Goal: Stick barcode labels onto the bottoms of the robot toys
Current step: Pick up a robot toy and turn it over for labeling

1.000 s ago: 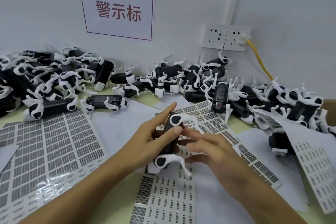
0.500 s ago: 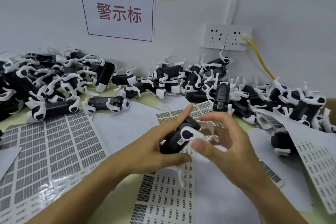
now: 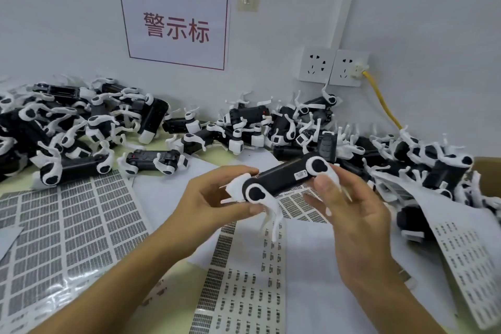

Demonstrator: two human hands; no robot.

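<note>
Between the two hands a black robot dog toy [image 3: 282, 180] is held up off the table, lying on its side with its white legs hanging down. The left hand [image 3: 214, 198] pinches its white rear end between thumb and curled fingers; the right hand [image 3: 349, 214] grips the other end, thumb pressed against the white leg joint. A small white barcode label [image 3: 301, 174] sits on the black body just left of the right thumb, so this toy looks labelled already, though the blur makes it hard to say whether that face is truly the bottom.

Much is left, by my reading. Beyond the hands, toys lie heaped along the wall: one pile [image 3: 67, 130] far to the left of the left hand, another pile [image 3: 284, 125] straight ahead, and more toys [image 3: 433, 171] past the right hand. Which of them carry labels cannot be told.

The toys are smooth moulded plastic, boxy black bodies with curved white legs and round hip discs. Under the left forearm lies a glossy label sheet [image 3: 67, 225] of dense grey barcodes; below the hands a sheet of smaller labels [image 3: 244, 293] shows bare backing strips.
</note>
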